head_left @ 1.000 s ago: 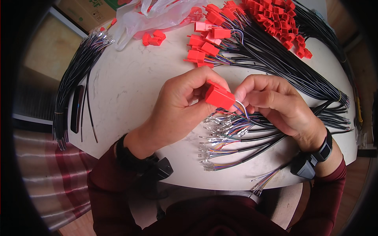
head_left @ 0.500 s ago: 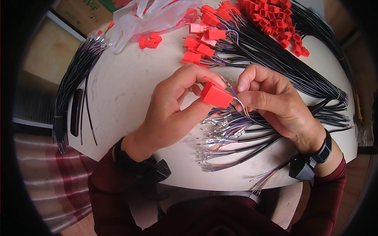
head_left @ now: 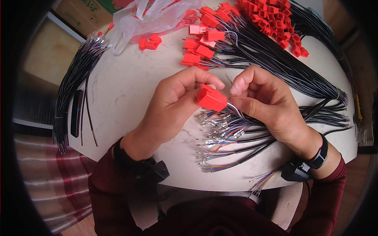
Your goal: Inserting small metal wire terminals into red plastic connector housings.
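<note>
Between the thumb and fingers of my left hand [head_left: 167, 100] is a red plastic connector housing [head_left: 212, 99], tilted, with a white wire [head_left: 235, 109] running out of its right end. My right hand [head_left: 271, 104] is closed in a pinch on thin coloured wires just right of the housing; the wire tips are partly hidden by the fingers. Beneath both hands lie black cables whose stripped ends show coloured wires with metal crimp terminals [head_left: 220, 128] fanned out on the white table [head_left: 130, 84].
Finished-looking cables with red housings [head_left: 199, 51] lie at the back, beside a heap of loose red housings [head_left: 271, 23]. A plastic bag [head_left: 149, 21] and two red housings [head_left: 150, 42] are at the back left. A black cable bundle [head_left: 75, 82] rests along the left edge.
My right hand has drawn slightly left and closer to the housing. The housing has shifted a little left in my left hand, and the loose wire tips are now mostly hidden.
</note>
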`<control>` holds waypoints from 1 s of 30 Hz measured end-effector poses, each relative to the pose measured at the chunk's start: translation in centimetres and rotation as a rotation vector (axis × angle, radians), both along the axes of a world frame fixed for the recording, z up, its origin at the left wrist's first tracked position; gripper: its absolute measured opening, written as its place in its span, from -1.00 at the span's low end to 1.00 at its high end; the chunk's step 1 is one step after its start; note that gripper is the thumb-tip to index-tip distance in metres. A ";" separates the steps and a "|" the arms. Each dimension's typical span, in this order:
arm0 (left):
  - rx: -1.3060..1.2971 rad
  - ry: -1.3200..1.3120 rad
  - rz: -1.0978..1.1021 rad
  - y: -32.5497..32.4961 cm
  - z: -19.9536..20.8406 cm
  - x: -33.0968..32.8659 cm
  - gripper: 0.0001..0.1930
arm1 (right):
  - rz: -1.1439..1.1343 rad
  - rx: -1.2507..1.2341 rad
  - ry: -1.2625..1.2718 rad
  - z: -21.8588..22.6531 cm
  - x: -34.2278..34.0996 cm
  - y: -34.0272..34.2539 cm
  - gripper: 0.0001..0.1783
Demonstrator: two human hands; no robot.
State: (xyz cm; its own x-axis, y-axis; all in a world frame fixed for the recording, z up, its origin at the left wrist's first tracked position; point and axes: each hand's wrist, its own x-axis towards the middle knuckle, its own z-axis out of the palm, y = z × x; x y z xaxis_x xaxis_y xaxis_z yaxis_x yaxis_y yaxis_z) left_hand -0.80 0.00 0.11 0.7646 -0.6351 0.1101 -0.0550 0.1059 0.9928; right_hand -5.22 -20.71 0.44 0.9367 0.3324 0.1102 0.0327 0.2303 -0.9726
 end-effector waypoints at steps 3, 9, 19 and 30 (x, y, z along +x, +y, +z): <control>-0.009 0.020 -0.004 -0.1 0.1 -0.2 -0.82 | -0.002 0.000 -0.002 -0.1 0.1 -0.1 -0.82; 0.002 0.013 -0.046 0.0 1.2 -0.5 -0.78 | -0.023 0.013 0.001 -0.3 0.2 -0.3 -0.86; -0.018 0.044 -0.018 -0.1 0.1 -0.3 -0.82 | 0.005 0.009 0.056 -0.4 0.2 -0.1 -0.87; 0.031 -0.140 0.033 -0.8 0.5 -0.7 -0.81 | 0.017 -0.109 0.123 -0.2 -0.1 0.3 -0.92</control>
